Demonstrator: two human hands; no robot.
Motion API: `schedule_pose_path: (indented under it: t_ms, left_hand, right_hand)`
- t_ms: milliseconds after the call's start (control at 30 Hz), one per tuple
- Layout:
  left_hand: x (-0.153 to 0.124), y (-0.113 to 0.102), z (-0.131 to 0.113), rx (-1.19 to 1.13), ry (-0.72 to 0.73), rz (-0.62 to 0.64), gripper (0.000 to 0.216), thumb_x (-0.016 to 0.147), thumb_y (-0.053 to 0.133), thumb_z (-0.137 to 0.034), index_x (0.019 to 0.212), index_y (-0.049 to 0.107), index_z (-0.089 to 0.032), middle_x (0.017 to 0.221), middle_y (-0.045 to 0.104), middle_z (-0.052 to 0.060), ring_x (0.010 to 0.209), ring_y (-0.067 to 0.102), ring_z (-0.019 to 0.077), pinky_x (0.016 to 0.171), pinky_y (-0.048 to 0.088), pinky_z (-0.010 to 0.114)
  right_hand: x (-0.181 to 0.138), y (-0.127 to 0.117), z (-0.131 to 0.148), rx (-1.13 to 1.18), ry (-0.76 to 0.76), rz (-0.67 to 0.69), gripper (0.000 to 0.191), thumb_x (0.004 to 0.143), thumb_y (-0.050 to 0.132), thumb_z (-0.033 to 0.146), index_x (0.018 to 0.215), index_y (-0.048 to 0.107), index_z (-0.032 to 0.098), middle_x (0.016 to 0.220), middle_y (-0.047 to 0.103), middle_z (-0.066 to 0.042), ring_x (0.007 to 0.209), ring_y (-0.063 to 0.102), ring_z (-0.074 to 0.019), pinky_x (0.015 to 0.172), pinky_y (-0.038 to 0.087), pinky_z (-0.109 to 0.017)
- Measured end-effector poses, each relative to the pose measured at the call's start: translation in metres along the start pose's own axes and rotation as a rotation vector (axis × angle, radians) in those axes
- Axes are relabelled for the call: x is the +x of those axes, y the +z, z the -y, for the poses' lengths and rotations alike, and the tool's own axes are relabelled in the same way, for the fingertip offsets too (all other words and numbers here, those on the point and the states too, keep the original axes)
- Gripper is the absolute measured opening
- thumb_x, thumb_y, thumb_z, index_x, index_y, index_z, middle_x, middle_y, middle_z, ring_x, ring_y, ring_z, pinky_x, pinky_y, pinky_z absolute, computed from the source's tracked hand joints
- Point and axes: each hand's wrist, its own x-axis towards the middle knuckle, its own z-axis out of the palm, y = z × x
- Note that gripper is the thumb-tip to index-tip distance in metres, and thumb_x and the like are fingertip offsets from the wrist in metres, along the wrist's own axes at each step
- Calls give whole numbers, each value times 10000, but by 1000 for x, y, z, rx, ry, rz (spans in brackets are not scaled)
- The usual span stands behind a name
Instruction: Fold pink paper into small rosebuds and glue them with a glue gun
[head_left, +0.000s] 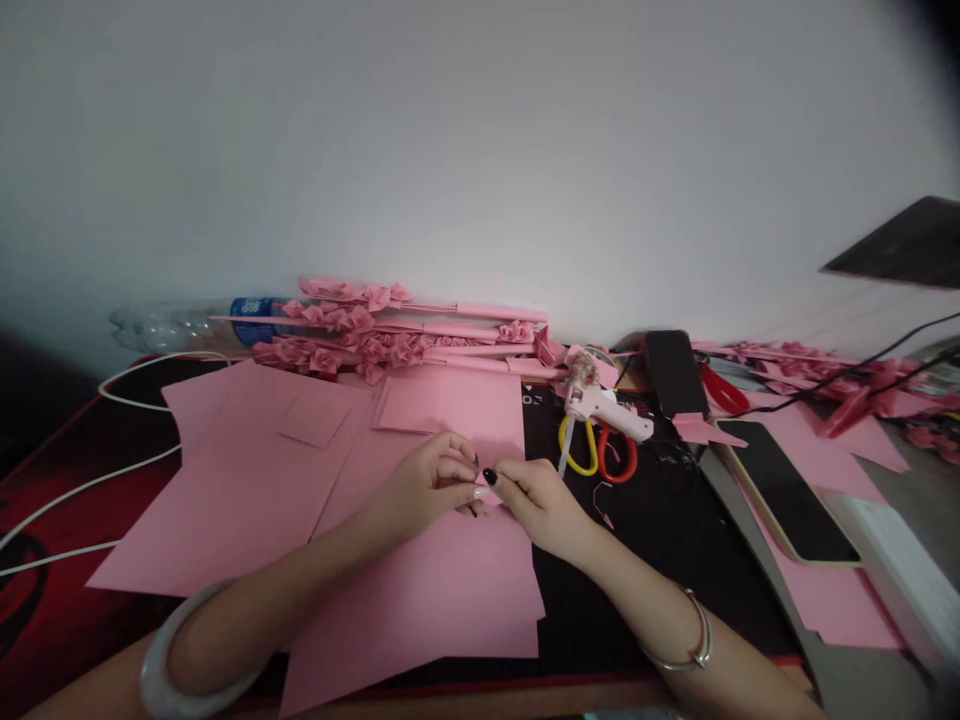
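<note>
While your left hand [424, 487] and right hand [541, 503] sit fingertip to fingertip, both pinch closed on a paper piece [491, 497] between them; judged light, limp, easily creased: hold its edges.

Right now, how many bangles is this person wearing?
2: a thick white bangle on the left wrist, a thin silver bangle on the right wrist. Any higher up the arms would be out of view.

Pink scrap [482, 489] mostly hidden between fingertips [474, 492], scissors [598, 452] partly under glue gun [607, 408]
</note>
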Motion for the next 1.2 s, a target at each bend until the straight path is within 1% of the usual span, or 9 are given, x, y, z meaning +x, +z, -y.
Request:
schedule_pose_path:
  t_ms: [133, 233, 333, 500, 567, 633, 800, 933, 1200]
  left_hand:
    - [1, -1, 3, 60, 19, -30, 172, 752, 671, -236, 824, 532, -166, 653, 690, -7, 609, 680, 151, 605, 523, 265]
    - [0, -2, 2, 130, 30, -91, 145, 778, 646, -256, 850, 580, -148, 711, 699, 23, 627, 682, 158, 627, 535, 283]
    - [-1, -3, 2, 180, 54, -146, 183, 793, 633, -264, 921, 617, -134, 722, 693, 32, 639, 678, 165, 633, 543, 289]
    - [-3, -4, 3, 317, 170, -150, 184, 822, 602, -265, 922, 687, -135, 854, 700, 67, 734, 668, 176, 681, 543, 287]
    - [-4, -4, 4, 398, 224, -153, 191, 831, 597, -262, 933, 705, -144, 855, 711, 66, 759, 660, 181, 694, 537, 285]
    - [-5, -4, 5, 463, 269, -170, 196, 831, 601, -254, 954, 715, -153, 850, 727, 61, 774, 663, 184, 700, 537, 282]
    - [-7, -5, 9, 603, 351, -230, 213, 820, 619, -228, 992, 725, -161, 957, 757, 70, 810, 699, 197, 705, 558, 275]
    - [-7, -4, 10, 646, 391, -224, 255, 834, 598, -230, 1047, 712, -148, 996, 753, 81, 810, 711, 198, 689, 571, 266]
    - [-7, -5, 10, 700, 445, -216, 257, 849, 556, -215, 1044, 705, -139, 903, 757, 64, 770, 698, 176, 678, 562, 247]
  right_hand:
    - [0, 1, -4, 0, 48, -73, 333, 917, 400, 207, 598, 305, 201, 510, 276, 73, 470, 288, -80, 464, 228, -214]
    - [1, 0, -4, 42, 61, -49, 303, 937, 370, 228, 635, 356, 199, 526, 322, 66, 474, 319, -84, 470, 253, -213]
    - [1, -1, -3, 34, 46, -17, 264, 911, 375, 161, 651, 349, 204, 527, 346, 66, 463, 333, -84, 468, 253, -215]
    - [1, -1, -2, -40, 3, -19, 262, 871, 411, 112, 641, 328, 205, 530, 354, 66, 468, 336, -84, 474, 247, -217]
    - [0, 0, -1, -56, -2, -22, 253, 863, 416, 109, 645, 332, 205, 533, 345, 67, 470, 331, -85, 476, 243, -218]
    - [0, 1, -1, -73, -8, -29, 246, 855, 421, 111, 645, 333, 204, 534, 336, 67, 471, 326, -85, 479, 239, -221]
    - [0, 2, -3, -91, -10, -38, 242, 846, 431, 123, 643, 329, 206, 531, 330, 68, 467, 323, -86, 480, 234, -225]
    - [-1, 2, -2, -71, 2, -36, 242, 849, 419, 127, 641, 325, 208, 530, 333, 68, 465, 326, -87, 480, 238, -224]
    - [1, 1, -1, -68, 7, -37, 252, 863, 416, 148, 635, 326, 208, 531, 329, 71, 468, 326, -85, 481, 240, -219]
